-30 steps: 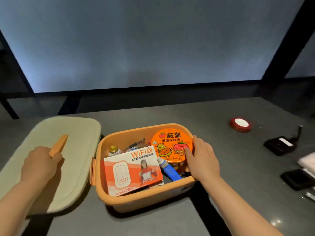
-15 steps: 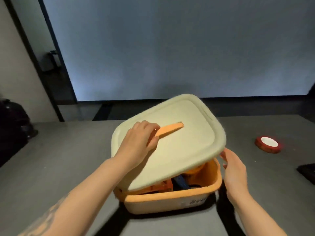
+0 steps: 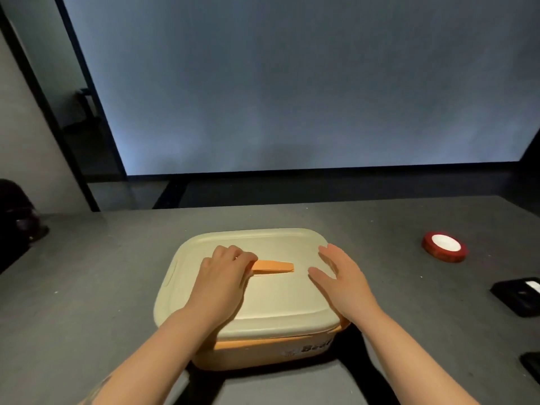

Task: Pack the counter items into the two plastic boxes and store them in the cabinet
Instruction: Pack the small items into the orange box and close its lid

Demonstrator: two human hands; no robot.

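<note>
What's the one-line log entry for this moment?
stage: lid on orange box | left hand: grips lid handle | right hand: open on lid | tape roll: unpacked on counter

Large pale blue-grey panel (image 3: pixel 292 83), softly lit, fills the upper frame, edged by a dark frame (image 3: pixel 84 112) slanting at upper left. Beige wall (image 3: pixel 20 147) at far left. Dark grey counter (image 3: pixel 87 287) spans the lower half.

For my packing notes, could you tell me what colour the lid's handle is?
Orange, on the pale cream lid; the handle shows clearly in the head view.
</note>
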